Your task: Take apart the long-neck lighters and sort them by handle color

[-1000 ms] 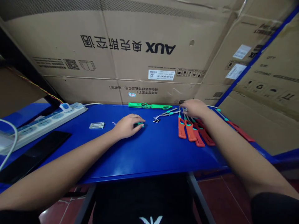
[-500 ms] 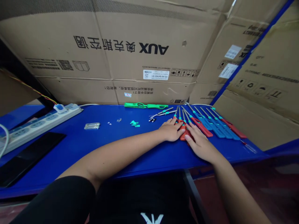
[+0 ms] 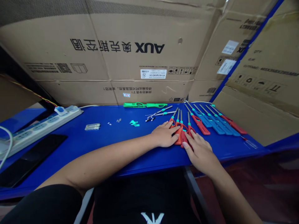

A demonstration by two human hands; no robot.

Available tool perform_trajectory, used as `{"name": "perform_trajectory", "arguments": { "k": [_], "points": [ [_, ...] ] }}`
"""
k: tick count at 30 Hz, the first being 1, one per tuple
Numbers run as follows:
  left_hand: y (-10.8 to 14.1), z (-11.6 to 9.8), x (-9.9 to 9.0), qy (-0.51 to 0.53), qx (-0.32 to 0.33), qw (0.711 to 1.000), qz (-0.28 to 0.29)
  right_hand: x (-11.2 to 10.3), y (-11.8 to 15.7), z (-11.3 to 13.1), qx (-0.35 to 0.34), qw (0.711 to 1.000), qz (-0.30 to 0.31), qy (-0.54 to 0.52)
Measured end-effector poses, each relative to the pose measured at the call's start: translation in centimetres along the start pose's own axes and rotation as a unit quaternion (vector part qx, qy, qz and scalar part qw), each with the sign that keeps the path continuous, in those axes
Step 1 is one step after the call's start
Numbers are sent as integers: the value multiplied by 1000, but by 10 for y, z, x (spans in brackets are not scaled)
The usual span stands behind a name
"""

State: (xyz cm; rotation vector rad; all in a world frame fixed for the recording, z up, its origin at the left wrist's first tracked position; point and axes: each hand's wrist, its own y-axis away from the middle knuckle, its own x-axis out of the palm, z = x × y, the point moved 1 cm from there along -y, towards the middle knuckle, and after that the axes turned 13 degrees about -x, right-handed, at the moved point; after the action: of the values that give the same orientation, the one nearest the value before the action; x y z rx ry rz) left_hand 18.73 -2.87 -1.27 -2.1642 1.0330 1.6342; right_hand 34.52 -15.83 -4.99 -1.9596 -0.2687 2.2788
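Several red long-necked lighters (image 3: pixel 178 137) lie side by side on the blue tabletop, their metal necks pointing away from me. My left hand (image 3: pixel 164 135) rests flat over the left ones with its fingers spread. On the right ones lies my right hand (image 3: pixel 200 149), its fingers stretched out and its thumb apart. Both palms cover part of the handles. Just right of my hands, another red lighter (image 3: pixel 201 123) lies by a row of blue lighters (image 3: pixel 218 126), with a further red one at the end. Loose metal necks with wires (image 3: pixel 161 112) lie beyond my left hand.
Green lighter shell halves (image 3: pixel 144 105) lie along the cardboard wall (image 3: pixel 112 65). To the left are small teal parts (image 3: pixel 134 123), tiny pins (image 3: pixel 119 120) and a clear fuel tank (image 3: pixel 92 126). A power strip (image 3: pixel 42 126) and a black phone (image 3: pixel 32 158) occupy the left side.
My hands have drawn slightly apart and nearer to me. The red lighters beneath them have shifted nearer and spread, with a wider gap between necks. The view has moved slightly.
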Motion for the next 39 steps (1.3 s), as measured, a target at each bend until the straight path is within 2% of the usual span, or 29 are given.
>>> {"name": "perform_trajectory", "arguments": {
  "k": [4, 7, 11, 15, 20, 24, 26, 28, 30, 33, 36, 39],
  "points": [
    [-2, -1, 2, 20, 7, 999, -27, -5, -1, -9, -78, 996, -38, 25],
    [-6, -3, 8, -14, 11, 999, -31, -5, -2, -14, -140, 990, -20, 11],
    [5, 2, 12, -44, 22, 998, -37, -7, -3, -20, -112, 994, 7, 6],
    [39, 28, 5, -64, 90, 994, -11, -11, -6, -33, -92, 995, 41, 19],
    [81, 84, -21, -62, 177, 982, 24, -25, -23, -42, -72, 991, 83, 73],
    [97, 119, -39, -29, 204, 978, 29, -53, -71, -34, -88, 979, 112, 143],
    [100, 128, -43, -19, 206, 977, 45, -65, -110, -23, -134, 976, 108, 134],
    [101, 131, -45, -22, 211, 976, 55, -68, -153, -9, -194, 965, 101, 143],
    [104, 132, -44, -30, 222, 973, 61, -60, -191, 5, -267, 942, 142, 148],
    [108, 132, -45, -29, 223, 973, 57, -38, -230, 19, -295, 924, 187, 155],
    [110, 134, -52, -10, 197, 980, 11, -23, -244, 18, -321, 909, 215, 157],
    [108, 142, -63, 1, 151, 985, -87, -20, -244, 6, -324, 906, 220, 162]
  ]
}}
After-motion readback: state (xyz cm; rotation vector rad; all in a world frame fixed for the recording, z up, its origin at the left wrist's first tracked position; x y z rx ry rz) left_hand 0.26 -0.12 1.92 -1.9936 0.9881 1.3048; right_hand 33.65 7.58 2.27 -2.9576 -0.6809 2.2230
